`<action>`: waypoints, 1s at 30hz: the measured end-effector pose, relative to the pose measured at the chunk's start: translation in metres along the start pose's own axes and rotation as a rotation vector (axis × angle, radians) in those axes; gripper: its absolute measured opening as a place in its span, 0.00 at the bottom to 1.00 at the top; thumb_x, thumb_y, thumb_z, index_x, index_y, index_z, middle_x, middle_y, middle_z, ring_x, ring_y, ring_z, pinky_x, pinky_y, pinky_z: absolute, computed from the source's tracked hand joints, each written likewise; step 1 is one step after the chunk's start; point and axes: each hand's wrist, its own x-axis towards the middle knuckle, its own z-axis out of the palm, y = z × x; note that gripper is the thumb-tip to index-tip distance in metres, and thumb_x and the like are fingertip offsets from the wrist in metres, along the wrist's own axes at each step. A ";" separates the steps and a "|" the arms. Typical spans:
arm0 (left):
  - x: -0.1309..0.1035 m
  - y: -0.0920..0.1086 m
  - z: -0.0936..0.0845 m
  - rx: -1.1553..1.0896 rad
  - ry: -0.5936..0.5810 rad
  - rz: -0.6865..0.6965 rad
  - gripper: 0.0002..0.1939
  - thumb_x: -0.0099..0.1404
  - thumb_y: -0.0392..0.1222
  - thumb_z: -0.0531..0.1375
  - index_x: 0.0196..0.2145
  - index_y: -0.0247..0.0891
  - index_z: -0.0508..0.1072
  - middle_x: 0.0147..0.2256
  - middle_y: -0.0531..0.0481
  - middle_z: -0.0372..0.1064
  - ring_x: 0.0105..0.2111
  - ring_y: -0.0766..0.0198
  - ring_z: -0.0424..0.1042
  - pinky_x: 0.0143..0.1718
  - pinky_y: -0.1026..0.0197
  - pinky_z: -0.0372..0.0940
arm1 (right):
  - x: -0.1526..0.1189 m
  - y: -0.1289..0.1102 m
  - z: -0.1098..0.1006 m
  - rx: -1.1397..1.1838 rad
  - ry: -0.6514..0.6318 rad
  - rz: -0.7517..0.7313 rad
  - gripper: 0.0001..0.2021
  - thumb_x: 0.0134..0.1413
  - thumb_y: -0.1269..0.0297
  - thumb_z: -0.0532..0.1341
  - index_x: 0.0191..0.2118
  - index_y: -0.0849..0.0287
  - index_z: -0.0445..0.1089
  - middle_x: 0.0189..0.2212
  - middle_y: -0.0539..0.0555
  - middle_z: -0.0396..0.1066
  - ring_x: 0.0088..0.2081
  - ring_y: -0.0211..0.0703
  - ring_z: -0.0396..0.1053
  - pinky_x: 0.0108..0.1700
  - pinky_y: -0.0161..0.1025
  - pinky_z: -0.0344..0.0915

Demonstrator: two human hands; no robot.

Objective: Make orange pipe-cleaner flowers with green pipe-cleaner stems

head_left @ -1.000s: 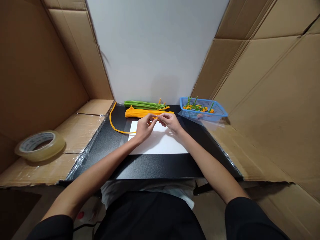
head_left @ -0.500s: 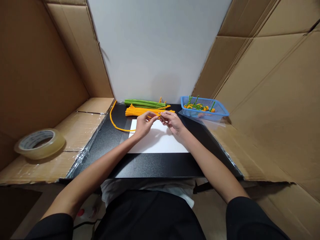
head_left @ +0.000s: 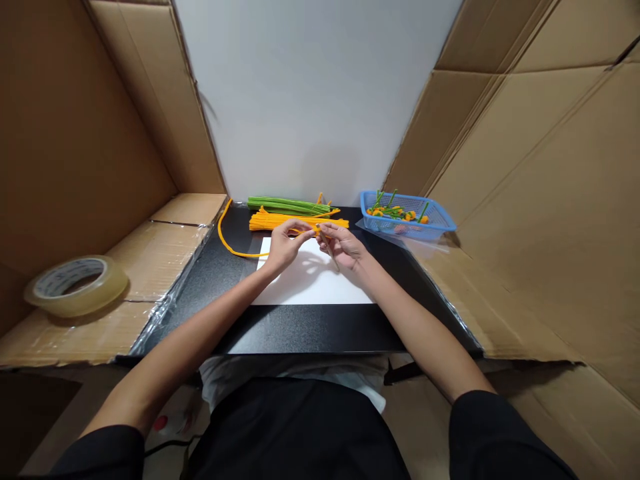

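Note:
My left hand (head_left: pixel 286 248) pinches an orange pipe cleaner (head_left: pixel 223 241), whose long tail curves out to the left over the black table. Close against it, my right hand (head_left: pixel 345 245) holds a thin brownish stick (head_left: pixel 331 255) that slants down toward me. The fingertips of both hands nearly meet above a white sheet (head_left: pixel 320 287), and the pipe cleaner's end is partly hidden between them. Just behind the hands lie a bundle of orange pipe cleaners (head_left: pixel 265 221) and a bundle of green ones (head_left: pixel 285 205).
A blue basket (head_left: pixel 435 228) with small orange and green pieces stands at the back right, on a clear plastic sheet. A roll of clear tape (head_left: pixel 107 287) lies on the cardboard at left. Cardboard walls rise on both sides of the black table (head_left: pixel 300 333).
The stick in my right hand now shows more of its length and points down toward me. Both hands remain in nearly the same place.

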 end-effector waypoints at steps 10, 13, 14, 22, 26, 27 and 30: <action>-0.011 0.007 0.004 0.060 0.054 0.053 0.08 0.62 0.45 0.66 0.34 0.38 0.81 0.32 0.48 0.79 0.32 0.61 0.77 0.37 0.60 0.70 | -0.003 0.008 0.012 -0.026 0.021 -0.052 0.24 0.25 0.57 0.81 0.29 0.59 0.72 0.23 0.45 0.71 0.27 0.32 0.70 0.28 0.29 0.62; -0.010 0.009 0.007 -0.053 -0.001 -0.021 0.08 0.61 0.40 0.64 0.37 0.37 0.82 0.33 0.47 0.80 0.32 0.61 0.78 0.39 0.58 0.73 | -0.002 0.010 0.014 -0.087 0.028 -0.133 0.25 0.28 0.56 0.80 0.31 0.57 0.68 0.24 0.45 0.73 0.27 0.33 0.70 0.27 0.31 0.61; -0.009 0.010 0.006 -0.092 -0.028 -0.046 0.09 0.62 0.39 0.62 0.38 0.36 0.82 0.33 0.47 0.80 0.32 0.61 0.78 0.39 0.58 0.73 | -0.002 0.010 0.014 -0.110 0.031 -0.157 0.27 0.28 0.55 0.80 0.32 0.56 0.65 0.25 0.45 0.73 0.26 0.34 0.69 0.27 0.32 0.60; 0.006 0.019 -0.011 -0.083 -0.246 -0.076 0.13 0.62 0.42 0.60 0.38 0.35 0.82 0.35 0.45 0.81 0.36 0.58 0.78 0.39 0.58 0.72 | -0.005 0.006 0.014 -0.378 0.039 -0.362 0.36 0.37 0.52 0.76 0.52 0.53 0.63 0.18 0.39 0.66 0.21 0.36 0.65 0.26 0.34 0.60; 0.005 0.026 -0.016 0.009 -0.312 0.002 0.16 0.64 0.50 0.63 0.44 0.36 0.79 0.42 0.41 0.80 0.41 0.56 0.79 0.42 0.58 0.72 | -0.006 0.005 0.014 -0.411 0.043 -0.367 0.37 0.38 0.52 0.76 0.55 0.55 0.66 0.20 0.43 0.70 0.22 0.35 0.65 0.26 0.34 0.60; 0.005 0.027 -0.017 0.011 -0.322 0.018 0.18 0.64 0.52 0.64 0.47 0.37 0.76 0.43 0.41 0.79 0.41 0.56 0.79 0.41 0.58 0.72 | -0.006 0.005 0.014 -0.407 0.041 -0.360 0.37 0.38 0.52 0.76 0.55 0.56 0.67 0.20 0.44 0.71 0.22 0.35 0.65 0.26 0.34 0.59; 0.008 0.027 -0.018 -0.038 -0.358 0.027 0.24 0.64 0.55 0.65 0.51 0.39 0.68 0.41 0.42 0.79 0.37 0.58 0.80 0.39 0.59 0.72 | -0.004 0.007 0.013 -0.403 0.045 -0.346 0.31 0.38 0.51 0.75 0.49 0.58 0.73 0.20 0.45 0.72 0.21 0.34 0.64 0.25 0.34 0.59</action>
